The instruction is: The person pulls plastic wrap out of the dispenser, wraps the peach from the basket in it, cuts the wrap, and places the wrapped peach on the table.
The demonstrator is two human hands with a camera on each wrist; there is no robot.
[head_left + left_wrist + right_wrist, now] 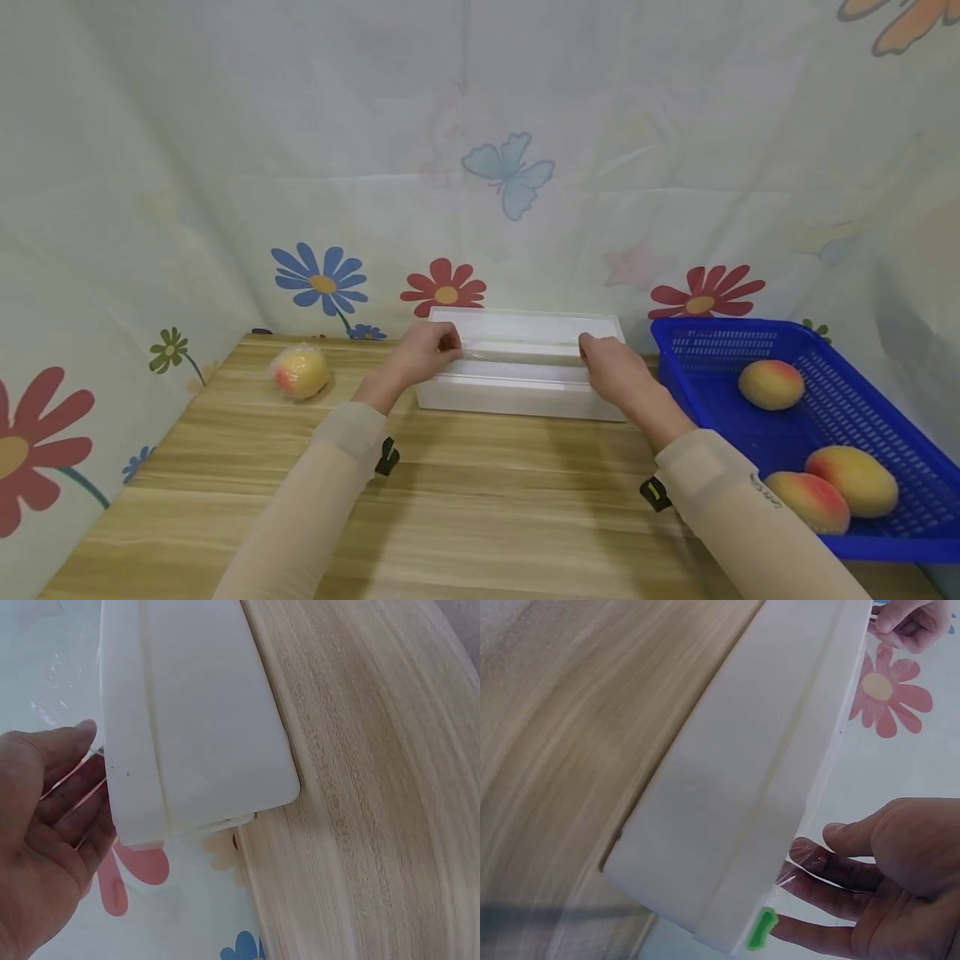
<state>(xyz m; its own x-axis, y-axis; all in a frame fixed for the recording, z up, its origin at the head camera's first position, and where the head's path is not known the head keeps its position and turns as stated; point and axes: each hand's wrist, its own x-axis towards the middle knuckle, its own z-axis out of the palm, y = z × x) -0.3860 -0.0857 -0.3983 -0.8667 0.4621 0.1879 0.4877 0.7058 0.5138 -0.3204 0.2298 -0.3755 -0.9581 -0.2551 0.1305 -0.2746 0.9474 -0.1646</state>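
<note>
A long white box (517, 398), a cling film dispenser by its look, lies on the wooden table against the back cloth with its lid (517, 321) raised. Clear cling film (517, 358) stretches across its top. My left hand (420, 354) pinches the film at the box's left end. At the right end, the film's edge is between the thumb and fingers of my right hand (618, 371). Glints of film show by the fingers in the right wrist view, beside a green piece (761, 928) on the box's end. Much of the film is too clear to trace.
A mango (302, 372) wrapped in clear film sits at the table's left. To the right stands a blue plastic basket (720, 433) holding a mango (771, 385) at the back and two more (855, 482) near its front. A flowered cloth (517, 242) hangs behind the table.
</note>
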